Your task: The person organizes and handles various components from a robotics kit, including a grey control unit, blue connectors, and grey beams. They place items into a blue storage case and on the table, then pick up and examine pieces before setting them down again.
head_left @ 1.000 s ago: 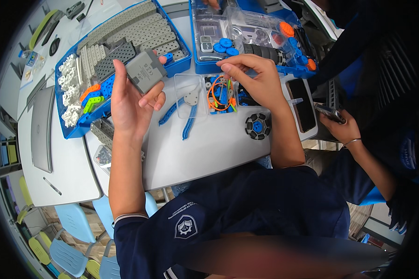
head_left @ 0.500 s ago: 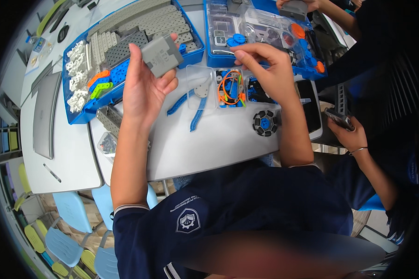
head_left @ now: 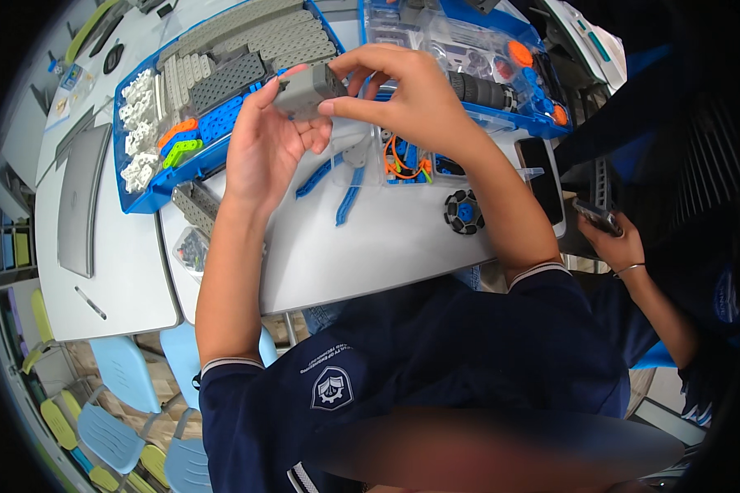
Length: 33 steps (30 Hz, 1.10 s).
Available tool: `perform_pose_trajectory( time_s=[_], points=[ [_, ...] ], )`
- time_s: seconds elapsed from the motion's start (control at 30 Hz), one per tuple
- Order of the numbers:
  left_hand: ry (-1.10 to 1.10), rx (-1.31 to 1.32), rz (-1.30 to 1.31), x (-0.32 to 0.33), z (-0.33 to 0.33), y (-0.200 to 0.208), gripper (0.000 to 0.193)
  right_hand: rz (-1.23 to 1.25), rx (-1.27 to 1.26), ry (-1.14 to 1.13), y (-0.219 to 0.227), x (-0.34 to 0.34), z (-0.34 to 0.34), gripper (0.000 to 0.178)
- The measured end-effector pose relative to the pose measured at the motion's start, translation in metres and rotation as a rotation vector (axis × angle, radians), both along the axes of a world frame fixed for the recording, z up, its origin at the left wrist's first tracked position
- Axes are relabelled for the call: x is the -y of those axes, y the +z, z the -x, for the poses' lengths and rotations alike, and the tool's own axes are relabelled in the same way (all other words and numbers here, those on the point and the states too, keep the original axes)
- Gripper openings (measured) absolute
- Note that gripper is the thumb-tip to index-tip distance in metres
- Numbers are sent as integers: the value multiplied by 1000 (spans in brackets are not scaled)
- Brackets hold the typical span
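A grey, boxy plastic module [head_left: 308, 92] is held between my two hands above the table, one end turned toward the right. My left hand [head_left: 263, 160] closes round its left side. From the right, my right hand [head_left: 419, 94] grips its other end, the thumb along the lower edge; the far fingers are partly hidden. Below lie pliers with blue handles [head_left: 350, 197]. A clear-lidded box with orange cables [head_left: 404, 160] sits under my right wrist, partly covered. A black omni wheel with a blue hub [head_left: 464, 212] rests nearer the table edge.
Behind my left hand stands a blue case [head_left: 144, 202] of grey beams and white connectors. Another blue case [head_left: 501, 117] holds wheels and gears. A dark phone [head_left: 543, 185] lies at right. Another person's hand [head_left: 623, 246] holds a device. A laptop [head_left: 82, 201] is far left.
My right hand has moved left and taken hold of the module, which has been turned in my left hand. Another person's hands holding a grey part have left the upper right.
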<state>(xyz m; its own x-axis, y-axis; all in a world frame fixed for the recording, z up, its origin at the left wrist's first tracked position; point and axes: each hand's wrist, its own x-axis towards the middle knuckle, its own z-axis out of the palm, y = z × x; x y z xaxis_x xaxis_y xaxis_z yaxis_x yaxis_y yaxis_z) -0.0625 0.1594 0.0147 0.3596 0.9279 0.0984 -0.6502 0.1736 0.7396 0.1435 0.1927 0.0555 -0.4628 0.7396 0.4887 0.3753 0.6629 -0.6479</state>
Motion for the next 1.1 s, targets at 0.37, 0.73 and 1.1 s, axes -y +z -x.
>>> perform_pose_trajectory(
  time_s=[0.37, 0.73, 1.1],
  points=[
    [132, -169, -58, 2, -9, 5, 46, -326, -35, -65, 3, 7, -1, 35],
    [225, -306, -50, 6, -11, 2, 47, -332, -53, -67, -6, 18, 7, 39],
    [200, -231, -82, 9, -14, 9, 48, -244, -65, -18, -7, 16, 3, 47]
  ],
)
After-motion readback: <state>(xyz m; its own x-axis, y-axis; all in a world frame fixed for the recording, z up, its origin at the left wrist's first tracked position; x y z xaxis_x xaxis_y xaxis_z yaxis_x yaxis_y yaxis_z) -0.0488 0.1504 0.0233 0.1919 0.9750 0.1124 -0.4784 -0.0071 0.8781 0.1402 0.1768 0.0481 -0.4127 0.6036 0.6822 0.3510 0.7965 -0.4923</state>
